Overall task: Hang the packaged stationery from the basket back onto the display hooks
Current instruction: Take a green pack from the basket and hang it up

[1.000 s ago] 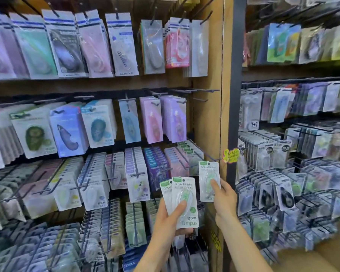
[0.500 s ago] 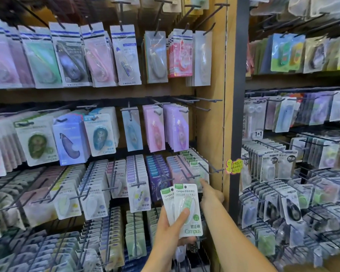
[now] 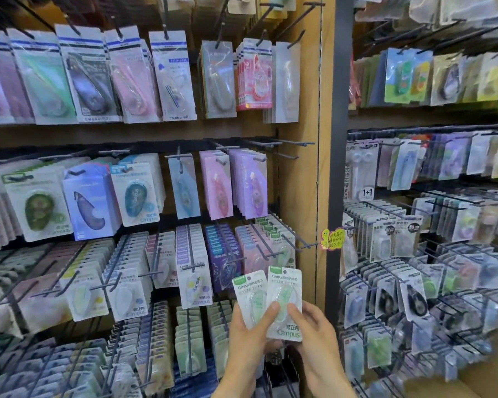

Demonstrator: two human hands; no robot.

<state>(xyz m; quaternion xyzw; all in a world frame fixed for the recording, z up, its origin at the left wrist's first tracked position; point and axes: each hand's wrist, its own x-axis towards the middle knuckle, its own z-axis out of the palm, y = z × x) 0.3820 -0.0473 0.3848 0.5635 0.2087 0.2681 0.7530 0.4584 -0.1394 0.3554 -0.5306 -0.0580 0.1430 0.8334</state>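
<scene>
Two white-and-green Campus correction tape packs are fanned out low in front of the shelf. My left hand (image 3: 246,337) grips both from below, thumb across the left pack (image 3: 249,293). My right hand (image 3: 314,326) pinches the right pack (image 3: 285,285) at its lower right, thumb on the front. Just above them, a long display hook (image 3: 295,239) carries a row of matching green packs (image 3: 282,244). The basket is out of sight.
Pegboard shelves full of hanging correction tape packs fill the left bay. A wooden upright (image 3: 299,182) and a dark post (image 3: 332,196) split it from the right bay of small packs. Bare hook tips (image 3: 305,143) stick out above. A yellow tag (image 3: 332,239) hangs by the post.
My right hand slid a green pack onto the hook, let go, and dropped back to the packs in my left hand, where it now pinches the front one.
</scene>
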